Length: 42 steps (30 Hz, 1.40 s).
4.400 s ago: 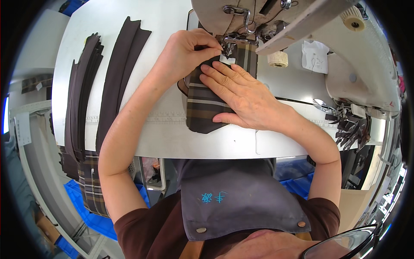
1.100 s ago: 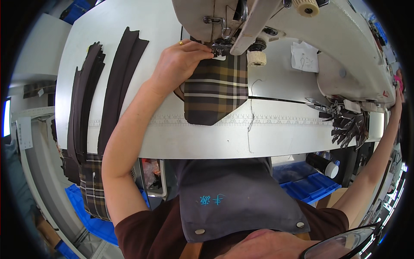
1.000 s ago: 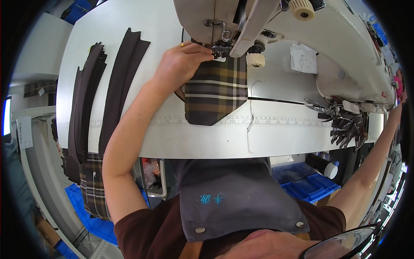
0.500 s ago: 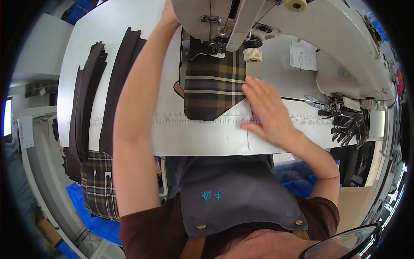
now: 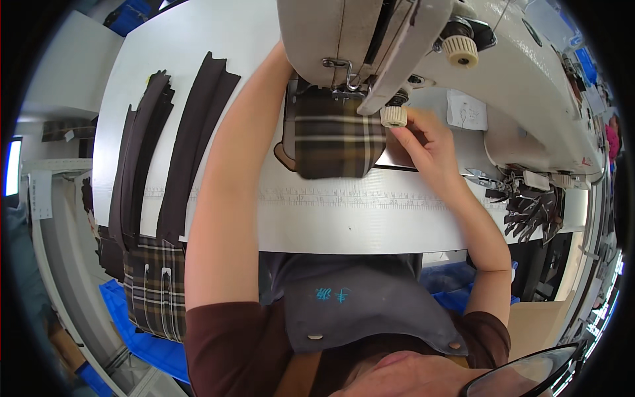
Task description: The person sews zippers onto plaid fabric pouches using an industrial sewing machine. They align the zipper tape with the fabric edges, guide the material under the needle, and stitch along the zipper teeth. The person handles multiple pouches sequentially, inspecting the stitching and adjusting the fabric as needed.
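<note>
Under the sewing machine head (image 5: 331, 40) lies a plaid fabric panel (image 5: 337, 145) in brown, black and white, its lower edge blurred by motion. A tan-lined dark edge sticks out at its left. My right hand (image 5: 430, 142) is at the panel's upper right, beside the cream ribbed knob (image 5: 394, 117). Its fingers are curled, with thumb and forefinger close together; what they hold, if anything, is hidden. My left forearm (image 5: 241, 139) reaches up along the panel's left side, and the left hand's fingers are hidden behind the machine head.
Dark fabric strips (image 5: 192, 139) lie on the left of the white table (image 5: 317, 231), which has a ruler scale along it. More plaid pieces (image 5: 155, 284) hang at its left front edge. Scissors (image 5: 486, 180) and dark scraps (image 5: 536, 212) lie at the right.
My right hand has moved up from the panel's right edge to beside the knob, its fingers going from stretched to curled. The panel has shifted and turned slightly. The head view has shifted a little.
</note>
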{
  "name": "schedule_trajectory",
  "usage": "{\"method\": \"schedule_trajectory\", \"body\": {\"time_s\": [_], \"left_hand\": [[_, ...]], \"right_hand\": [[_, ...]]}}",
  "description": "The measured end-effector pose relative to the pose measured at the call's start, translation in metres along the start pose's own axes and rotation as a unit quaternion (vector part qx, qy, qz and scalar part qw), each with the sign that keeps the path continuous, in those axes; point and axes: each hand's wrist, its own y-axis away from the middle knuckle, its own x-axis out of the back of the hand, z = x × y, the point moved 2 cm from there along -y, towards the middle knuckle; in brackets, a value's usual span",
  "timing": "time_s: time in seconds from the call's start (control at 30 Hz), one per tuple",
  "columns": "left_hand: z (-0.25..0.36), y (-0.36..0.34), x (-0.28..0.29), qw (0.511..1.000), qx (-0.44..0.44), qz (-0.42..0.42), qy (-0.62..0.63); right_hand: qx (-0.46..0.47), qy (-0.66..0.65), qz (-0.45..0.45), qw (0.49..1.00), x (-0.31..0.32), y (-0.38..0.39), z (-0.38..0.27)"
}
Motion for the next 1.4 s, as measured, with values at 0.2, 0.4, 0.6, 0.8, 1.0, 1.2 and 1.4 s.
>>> {"method": "schedule_trajectory", "body": {"time_s": [0.2, 0.4, 0.6, 0.8, 1.0, 1.2, 1.4], "left_hand": [[0.018, -0.027, 0.056, 0.954, 0.0, 0.158, 0.256], [0.034, 0.046, 0.186, 0.901, -0.054, 0.162, 0.399], [0.018, 0.293, 0.243, 0.824, 0.123, 0.072, 0.548], [0.064, 0.409, 0.187, 0.77, 0.194, -0.405, 0.453], [0.066, 0.349, 0.219, 0.873, -0.156, -0.426, 0.179], [0.049, 0.307, 0.179, 0.765, -0.426, -0.389, -0.285], [0.076, 0.341, 0.117, 0.803, -0.404, -0.305, -0.315]], "right_hand": [[0.11, 0.145, 0.059, 0.982, -0.006, -0.004, 0.0], [0.166, 0.219, -0.092, 0.957, -0.031, -0.008, -0.008], [0.144, 0.331, -0.008, 0.933, -0.018, -0.029, -0.005], [0.144, 0.309, 0.002, 0.94, -0.021, -0.059, 0.03], [0.127, 0.285, 0.023, 0.95, -0.018, -0.054, 0.022], [0.211, 0.298, -0.029, 0.931, -0.026, 0.021, -0.02], [0.174, 0.259, -0.018, 0.95, -0.033, -0.005, 0.005]]}}
